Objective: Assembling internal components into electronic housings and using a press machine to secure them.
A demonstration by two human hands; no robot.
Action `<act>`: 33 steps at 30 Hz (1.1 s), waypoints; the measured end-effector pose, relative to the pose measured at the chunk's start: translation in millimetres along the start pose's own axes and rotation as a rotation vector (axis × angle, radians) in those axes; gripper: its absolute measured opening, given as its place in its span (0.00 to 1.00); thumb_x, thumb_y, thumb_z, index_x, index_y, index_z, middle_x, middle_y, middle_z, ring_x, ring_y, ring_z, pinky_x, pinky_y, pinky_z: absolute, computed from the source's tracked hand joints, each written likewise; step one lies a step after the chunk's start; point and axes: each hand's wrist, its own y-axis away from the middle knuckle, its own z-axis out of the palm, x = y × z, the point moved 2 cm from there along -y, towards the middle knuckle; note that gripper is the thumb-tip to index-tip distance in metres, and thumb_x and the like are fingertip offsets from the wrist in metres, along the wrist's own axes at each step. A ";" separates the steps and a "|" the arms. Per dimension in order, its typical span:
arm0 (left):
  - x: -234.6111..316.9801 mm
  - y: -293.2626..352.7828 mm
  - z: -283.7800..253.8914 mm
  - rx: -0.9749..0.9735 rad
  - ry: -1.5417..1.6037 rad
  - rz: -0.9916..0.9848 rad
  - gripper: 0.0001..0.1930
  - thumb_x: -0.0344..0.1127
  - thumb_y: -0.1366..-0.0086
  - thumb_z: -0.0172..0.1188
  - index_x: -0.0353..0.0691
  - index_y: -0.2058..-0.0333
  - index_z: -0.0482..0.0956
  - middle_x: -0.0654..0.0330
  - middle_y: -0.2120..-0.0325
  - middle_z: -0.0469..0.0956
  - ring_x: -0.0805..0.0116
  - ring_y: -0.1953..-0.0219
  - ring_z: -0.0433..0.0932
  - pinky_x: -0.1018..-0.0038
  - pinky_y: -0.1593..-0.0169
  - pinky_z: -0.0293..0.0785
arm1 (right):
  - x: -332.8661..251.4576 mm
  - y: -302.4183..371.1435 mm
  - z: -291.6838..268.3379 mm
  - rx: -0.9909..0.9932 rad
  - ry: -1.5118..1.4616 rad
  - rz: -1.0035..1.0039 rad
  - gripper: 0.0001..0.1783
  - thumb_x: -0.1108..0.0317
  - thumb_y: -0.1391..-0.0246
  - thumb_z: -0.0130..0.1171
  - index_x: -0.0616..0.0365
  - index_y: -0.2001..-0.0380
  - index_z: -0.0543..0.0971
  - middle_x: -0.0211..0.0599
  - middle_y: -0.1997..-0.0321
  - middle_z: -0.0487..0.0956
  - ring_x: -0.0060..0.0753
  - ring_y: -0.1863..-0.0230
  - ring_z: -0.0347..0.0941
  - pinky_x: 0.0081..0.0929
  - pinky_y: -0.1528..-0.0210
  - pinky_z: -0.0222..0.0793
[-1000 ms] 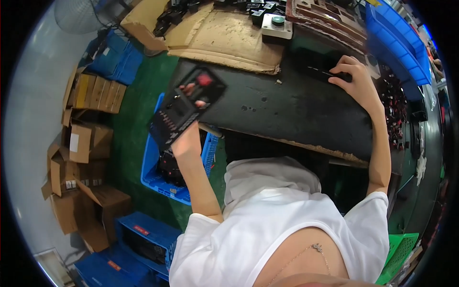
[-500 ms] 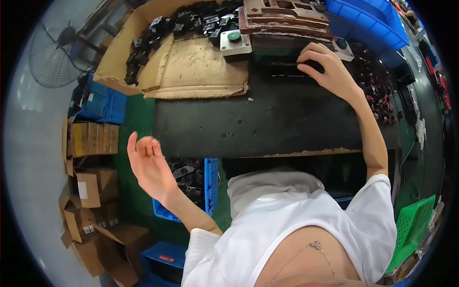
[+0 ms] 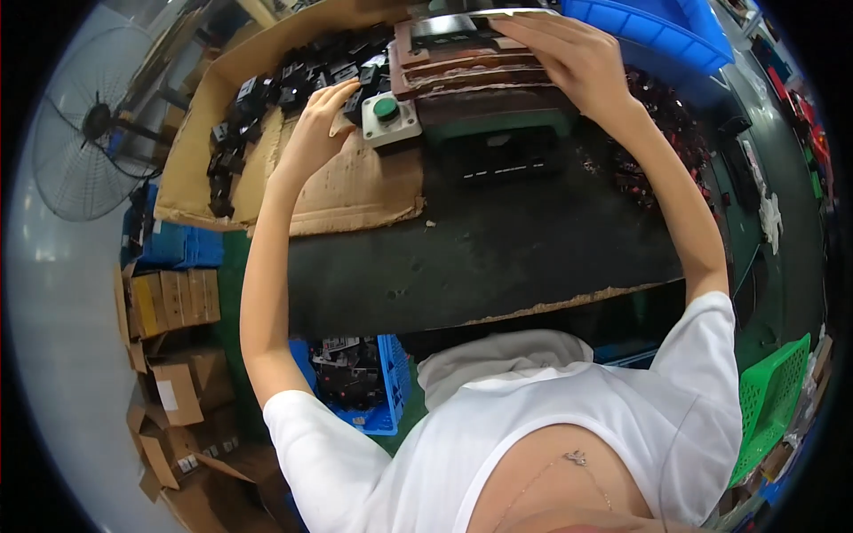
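Observation:
My left hand point(image 3: 313, 138) is held over the near side of a cardboard box, fingers stretched forward and thumb apart. Its fingertips are close to several black plastic parts point(image 3: 293, 75) and to a white switch box with a green button point(image 3: 386, 110). Nothing shows in its grasp. My right hand point(image 3: 582, 67) reaches over a stack of brown fixture plates point(image 3: 471, 69), its fingers stretched out to the left. The fingertips are at a small black piece on top, beside a shiny silver part point(image 3: 442, 27). What lies under the palm is hidden.
A flattened cardboard sheet point(image 3: 355, 200) lies on the dark bench point(image 3: 498, 240). Small red and black parts point(image 3: 675, 124) are heaped at the right. A blue bin point(image 3: 657, 31) stands at the back right. Below the bench edge is a blue crate point(image 3: 391, 382) of black parts.
My left hand has risen from beside the bench to the cardboard box. The right hand has moved forward and left onto the plate stack, where a silver part now shows. The view has shifted.

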 end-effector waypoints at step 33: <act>61.9 -119.2 9.0 0.267 0.323 0.071 0.22 0.30 0.50 0.67 0.39 0.54 0.76 0.56 0.63 0.77 0.73 0.65 0.75 0.77 0.58 0.73 | 109.1 148.6 -47.4 -0.038 -0.206 0.874 0.11 0.67 0.48 0.57 0.64 0.66 0.80 0.33 0.66 0.81 0.19 0.63 0.74 0.16 0.57 0.67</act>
